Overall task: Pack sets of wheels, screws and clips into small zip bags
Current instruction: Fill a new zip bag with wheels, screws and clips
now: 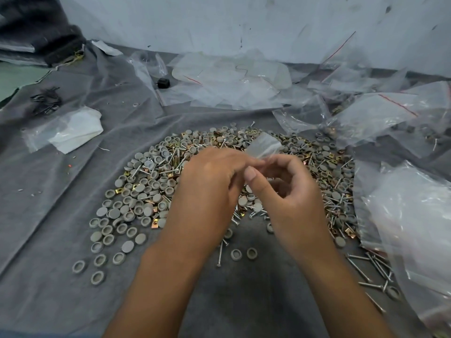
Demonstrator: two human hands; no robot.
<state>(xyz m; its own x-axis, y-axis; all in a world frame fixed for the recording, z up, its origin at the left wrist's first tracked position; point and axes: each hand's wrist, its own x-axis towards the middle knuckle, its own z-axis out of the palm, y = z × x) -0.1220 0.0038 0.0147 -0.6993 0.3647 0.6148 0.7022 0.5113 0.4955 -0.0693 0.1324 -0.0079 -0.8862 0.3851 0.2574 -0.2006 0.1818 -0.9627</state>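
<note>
A wide heap of small grey wheels (136, 198), silver screws (373, 267) and brass-coloured clips (156, 223) covers the grey cloth (61, 240) in the middle. Above the heap both hands meet on a small clear zip bag (264, 145). My left hand (210, 176) pinches the bag's lower edge with thumb and fingertips. My right hand (292, 189) curls round it from the right, thumb raised toward the left hand. The bag's lower part is hidden behind my fingers, so what it holds cannot be seen.
Many empty clear zip bags with red seal lines lie at the back (231, 79) and right (402, 215). A white folded bag (73, 130) and a bundle of black parts (46, 100) lie at the left. A black cap (163, 82) sits near the back. A white wall (219, 23) stands behind.
</note>
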